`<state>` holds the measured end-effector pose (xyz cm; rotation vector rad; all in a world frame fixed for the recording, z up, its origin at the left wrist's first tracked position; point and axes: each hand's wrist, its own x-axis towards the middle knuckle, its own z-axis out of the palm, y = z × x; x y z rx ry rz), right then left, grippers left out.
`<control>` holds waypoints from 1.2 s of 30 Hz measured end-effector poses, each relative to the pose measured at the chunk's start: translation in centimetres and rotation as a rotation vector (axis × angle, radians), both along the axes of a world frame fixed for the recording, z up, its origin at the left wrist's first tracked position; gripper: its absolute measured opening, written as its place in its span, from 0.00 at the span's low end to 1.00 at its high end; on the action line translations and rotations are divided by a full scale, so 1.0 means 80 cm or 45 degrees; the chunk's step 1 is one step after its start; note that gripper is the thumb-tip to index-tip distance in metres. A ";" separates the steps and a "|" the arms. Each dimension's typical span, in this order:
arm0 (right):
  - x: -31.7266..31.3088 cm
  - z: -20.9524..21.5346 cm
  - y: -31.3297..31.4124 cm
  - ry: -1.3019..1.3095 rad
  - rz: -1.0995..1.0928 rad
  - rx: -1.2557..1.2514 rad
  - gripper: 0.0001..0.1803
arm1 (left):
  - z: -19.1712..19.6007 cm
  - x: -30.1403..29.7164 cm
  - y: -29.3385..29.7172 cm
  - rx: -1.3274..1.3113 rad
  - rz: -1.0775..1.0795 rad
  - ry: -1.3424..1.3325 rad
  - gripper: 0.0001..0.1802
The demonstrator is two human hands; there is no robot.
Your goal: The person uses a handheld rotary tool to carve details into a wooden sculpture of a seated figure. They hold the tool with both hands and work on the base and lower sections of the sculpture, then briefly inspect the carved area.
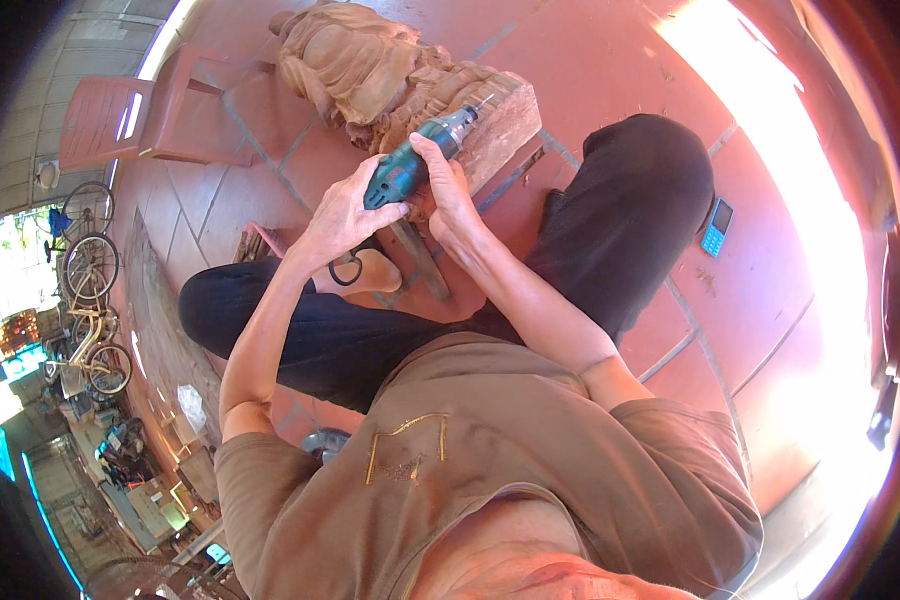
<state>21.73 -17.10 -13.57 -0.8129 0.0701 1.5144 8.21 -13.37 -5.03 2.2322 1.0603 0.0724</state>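
Note:
Both hands are on a green rotary tool [398, 176] with a grey collar and a thin bit at its front end. My left hand [342, 212] grips the rear of its body. Round the side nearer the nose, my right hand [444, 188] is closed, with its thumb along the top. The bit points away toward the flat base of a carved wooden statue [355, 65], which lies on its side in front of me. Whether the bit touches the wood, I cannot tell. A black cord [346, 268] loops below my left wrist.
A red plastic chair [160, 120] lies at the far left on the tiled floor [660, 350]. By my right knee is a blue keypad phone [717, 228]. A piece of wood [420, 262] is under the statue. Bicycles [92, 268] and a cluttered workbench [140, 500] line the left side.

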 end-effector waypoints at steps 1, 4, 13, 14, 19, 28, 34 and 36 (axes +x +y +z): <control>0.000 0.003 -0.002 0.010 -0.009 0.004 0.25 | 0.001 0.000 -0.003 0.017 0.012 0.002 0.37; -0.002 -0.003 -0.001 0.022 0.045 0.047 0.25 | 0.005 -0.003 -0.010 0.085 0.043 0.041 0.37; 0.002 0.003 -0.014 -0.101 0.048 -0.020 0.25 | -0.026 -0.009 -0.023 -0.003 0.194 -0.259 0.37; 0.003 0.006 -0.016 -0.107 0.055 -0.020 0.25 | -0.028 -0.009 -0.024 -0.036 0.202 -0.290 0.37; -0.003 -0.005 -0.009 -0.120 0.029 -0.064 0.27 | -0.035 -0.014 -0.021 -0.142 0.225 -0.289 0.39; -0.011 -0.006 0.001 -0.099 -0.053 -0.070 0.31 | -0.029 -0.025 -0.004 -0.069 0.077 -0.263 0.38; -0.006 0.001 -0.003 -0.093 -0.067 -0.084 0.29 | -0.031 -0.020 -0.001 0.025 -0.009 -0.308 0.37; -0.006 -0.004 -0.002 -0.083 -0.078 -0.068 0.29 | -0.027 -0.019 -0.001 -0.019 -0.015 -0.297 0.39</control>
